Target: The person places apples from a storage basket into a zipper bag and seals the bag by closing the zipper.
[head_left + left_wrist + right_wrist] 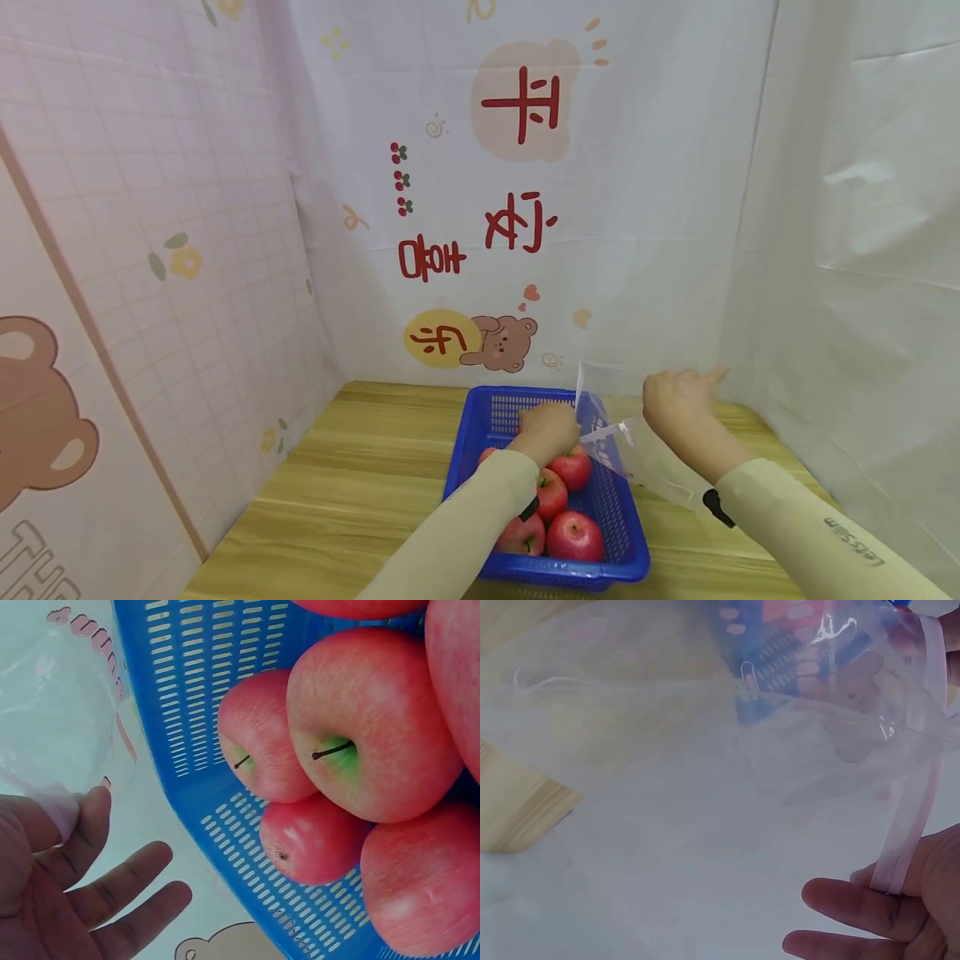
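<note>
Pale cartoon-printed sheeting (645, 225) backs the yellowish wood-grain tabletop (337, 467), and I'm watching a clear plastic bag (705, 772) with a pink strip (913, 817), up at the right side of a blue slotted plastic basket (562, 572) of round red apples (575, 536). I'd draw both edges evenly apart, gently. Mouth gap? Hard to judge through the glare. Left hand (551, 429) pinches the bag's edge, spare fingers loose; right hand (684, 408) pinches the strip.

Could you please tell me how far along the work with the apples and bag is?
Done: the clear bag looks unfolded. In hand: the left hand and right hand pinch its pink-edged mouth. Remaining, probably: bagging apples, since those visible sit in the blue basket and none shows inside the bag.
</note>
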Action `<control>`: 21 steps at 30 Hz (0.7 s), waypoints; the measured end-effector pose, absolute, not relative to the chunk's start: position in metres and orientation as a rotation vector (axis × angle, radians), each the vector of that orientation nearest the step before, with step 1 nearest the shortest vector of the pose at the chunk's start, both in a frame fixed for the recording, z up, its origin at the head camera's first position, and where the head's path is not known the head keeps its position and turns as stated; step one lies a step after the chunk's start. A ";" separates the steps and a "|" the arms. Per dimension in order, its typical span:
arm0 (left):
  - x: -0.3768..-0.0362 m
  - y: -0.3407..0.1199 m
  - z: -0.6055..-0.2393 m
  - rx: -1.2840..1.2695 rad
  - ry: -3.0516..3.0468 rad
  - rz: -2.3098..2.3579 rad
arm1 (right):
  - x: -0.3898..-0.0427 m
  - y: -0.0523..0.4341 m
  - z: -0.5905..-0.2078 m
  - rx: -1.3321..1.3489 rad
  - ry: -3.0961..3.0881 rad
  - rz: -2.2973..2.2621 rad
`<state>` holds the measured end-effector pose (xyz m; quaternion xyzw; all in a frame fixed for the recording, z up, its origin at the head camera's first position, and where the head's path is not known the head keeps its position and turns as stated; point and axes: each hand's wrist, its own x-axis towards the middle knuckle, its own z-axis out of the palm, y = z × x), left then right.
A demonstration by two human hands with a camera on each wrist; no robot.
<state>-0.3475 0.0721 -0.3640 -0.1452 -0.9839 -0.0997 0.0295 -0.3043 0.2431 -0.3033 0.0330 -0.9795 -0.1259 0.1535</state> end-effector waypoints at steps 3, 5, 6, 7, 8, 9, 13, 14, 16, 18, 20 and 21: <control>-0.347 0.073 -0.363 -0.466 -3.045 -0.197 | -0.303 0.249 -0.302 0.095 -2.802 -0.371; -0.349 0.073 -0.366 -0.438 -3.049 -0.161 | -0.301 0.253 -0.301 0.089 -2.798 -0.370; -0.349 0.072 -0.367 -0.421 -3.054 -0.148 | -0.301 0.255 -0.301 0.086 -2.794 -0.368; -0.350 0.071 -0.369 -0.403 -3.059 -0.146 | -0.300 0.256 -0.301 0.085 -2.791 -0.366; -0.350 0.071 -0.369 -0.384 -3.065 -0.152 | -0.299 0.257 -0.301 0.085 -2.791 -0.368; -0.351 0.070 -0.370 -0.376 -3.068 -0.155 | -0.299 0.258 -0.301 0.088 -2.787 -0.363; -0.354 0.066 -0.371 -0.395 -3.070 -0.152 | -0.300 0.258 -0.303 0.080 -2.786 -0.315; -0.355 0.065 -0.372 -0.396 -3.070 -0.171 | -0.301 0.258 -0.304 0.072 -2.785 -0.295; -0.357 0.061 -0.372 -0.391 -3.066 -0.236 | -0.302 0.258 -0.306 0.054 -2.774 -0.244; -0.359 0.058 -0.372 -0.386 -3.049 -0.332 | -0.303 0.258 -0.309 0.041 -2.758 -0.193; -0.359 0.055 -0.371 -0.388 -3.023 -0.426 | -0.304 0.256 -0.311 0.029 -2.746 -0.146; -0.359 0.054 -0.370 -0.391 -3.010 -0.455 | -0.304 0.255 -0.312 0.027 -2.747 -0.121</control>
